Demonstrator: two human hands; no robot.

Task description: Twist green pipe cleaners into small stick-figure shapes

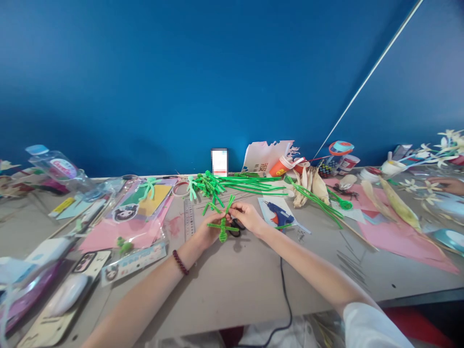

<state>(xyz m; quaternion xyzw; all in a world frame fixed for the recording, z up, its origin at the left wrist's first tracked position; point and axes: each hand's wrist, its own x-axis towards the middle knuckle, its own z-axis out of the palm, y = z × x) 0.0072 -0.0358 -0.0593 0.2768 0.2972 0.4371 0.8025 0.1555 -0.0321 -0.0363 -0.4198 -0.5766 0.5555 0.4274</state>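
Note:
A bright green pipe-cleaner figure point(223, 236), with a coiled body and several thin limbs, is held up just above the table. My left hand point(208, 234) grips it from the left side, its fingers partly hidden behind the green stems. From the right, my right hand point(247, 217) pinches an upper stem between thumb and fingers. Below the hands lie black-handled scissors point(236, 231), mostly covered. Behind them rests a pile of twisted green pipe-cleaner pieces point(209, 184), with long straight green pipe cleaners point(253, 183) to its right.
A blue glue gun point(278, 212) lies right of my hands, its black cable point(285, 285) crossing to the table's front edge. A clear ruler point(189, 220) and pink paper point(96, 238) are on the left. A phone point(219, 162) leans on the blue wall. Another person's hand point(447, 185) is far right.

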